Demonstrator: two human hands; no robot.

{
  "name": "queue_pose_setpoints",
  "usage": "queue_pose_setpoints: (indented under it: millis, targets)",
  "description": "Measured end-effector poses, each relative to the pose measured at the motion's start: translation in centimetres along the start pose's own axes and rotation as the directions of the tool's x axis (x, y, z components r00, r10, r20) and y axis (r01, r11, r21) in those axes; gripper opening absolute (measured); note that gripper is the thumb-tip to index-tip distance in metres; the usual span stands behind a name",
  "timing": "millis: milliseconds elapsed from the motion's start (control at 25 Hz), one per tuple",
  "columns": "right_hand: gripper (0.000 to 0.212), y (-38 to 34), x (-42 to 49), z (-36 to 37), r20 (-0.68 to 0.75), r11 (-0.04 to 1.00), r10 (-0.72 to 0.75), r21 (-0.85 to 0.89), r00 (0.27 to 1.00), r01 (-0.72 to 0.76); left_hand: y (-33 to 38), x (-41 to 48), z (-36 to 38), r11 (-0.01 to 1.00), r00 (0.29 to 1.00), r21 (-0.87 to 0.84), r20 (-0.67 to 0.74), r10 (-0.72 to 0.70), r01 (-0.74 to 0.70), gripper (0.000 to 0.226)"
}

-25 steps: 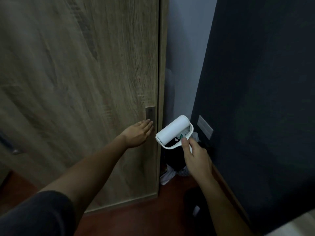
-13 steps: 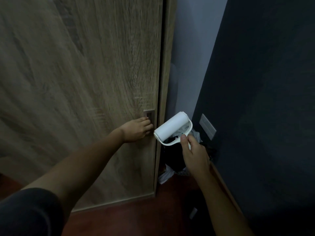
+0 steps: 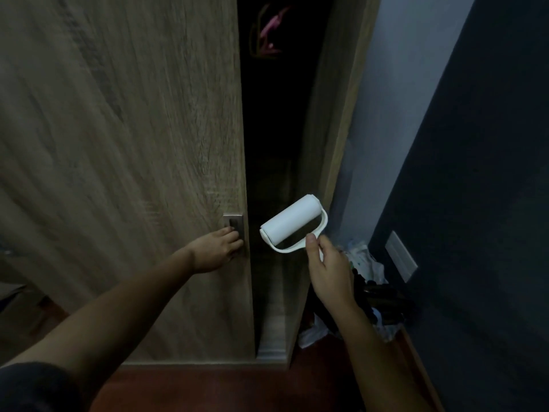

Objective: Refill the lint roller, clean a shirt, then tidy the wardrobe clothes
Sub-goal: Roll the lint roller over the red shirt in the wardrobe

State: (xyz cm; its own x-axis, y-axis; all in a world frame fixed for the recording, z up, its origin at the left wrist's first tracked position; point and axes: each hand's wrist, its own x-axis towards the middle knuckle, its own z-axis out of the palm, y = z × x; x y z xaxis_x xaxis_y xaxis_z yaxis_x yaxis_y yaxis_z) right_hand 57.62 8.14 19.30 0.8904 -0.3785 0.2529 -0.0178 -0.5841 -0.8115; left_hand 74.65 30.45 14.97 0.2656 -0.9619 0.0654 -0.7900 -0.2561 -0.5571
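My left hand (image 3: 215, 252) is at centre frame, its fingers curled into the metal pull (image 3: 233, 223) on the wooden door (image 3: 133, 144). The door stands ajar, and a dark gap of wardrobe (image 3: 276, 129) shows right of its edge, with a blurred pink shape (image 3: 271, 28) at the top. Just right of centre, my right hand (image 3: 328, 270) grips the white roller (image 3: 292, 223) by its handle, thumb on the frame. The roll tilts up to the right in front of the gap. Crumpled bags (image 3: 364, 260) lie at lower right.

Left grip (image 3: 215, 251) hooked, right grip (image 3: 328, 267) pinching
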Motion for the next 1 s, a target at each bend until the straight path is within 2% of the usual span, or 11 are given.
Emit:
queue_pose_setpoints:
  millis: [160, 280, 440, 760, 1000]
  targets:
    - [0.042, -2.7, 1.1, 3.5, 0.027, 0.999, -0.029, 0.029, 0.999, 0.029, -2.6, -4.8, 0.8, 0.996, 0.996, -0.065, 0.075, -0.054, 0.059, 0.035]
    - [0.042, -5.6, 1.9, 6.9, 0.028, 0.996, -0.053, 0.071, 0.998, 0.051, -4.6, -8.8, 1.6, 0.999, 0.999, -0.028, 0.048, -0.023, 0.024, 0.037]
    - [0.042, -10.1, 2.5, 12.0, 0.038, 0.994, -0.088, 0.075, 0.995, 0.085, -7.1, -14.3, 2.8, 0.998, 0.998, -0.027, 0.025, -0.054, 0.055, 0.036]
    - [0.042, -16.0, 2.0, 20.5, 0.034, 0.989, -0.098, 0.116, 0.995, 0.093, -11.7, -24.4, 4.2, 0.999, 0.993, 0.021, 0.111, -0.038, 0.036, 0.039]
    - [0.045, -17.9, 1.9, 24.0, 0.039, 0.988, -0.114, 0.111, 0.993, 0.109, -13.9, -29.4, 5.3, 0.996, 0.987, 0.072, 0.143, -0.071, 0.061, 0.039]
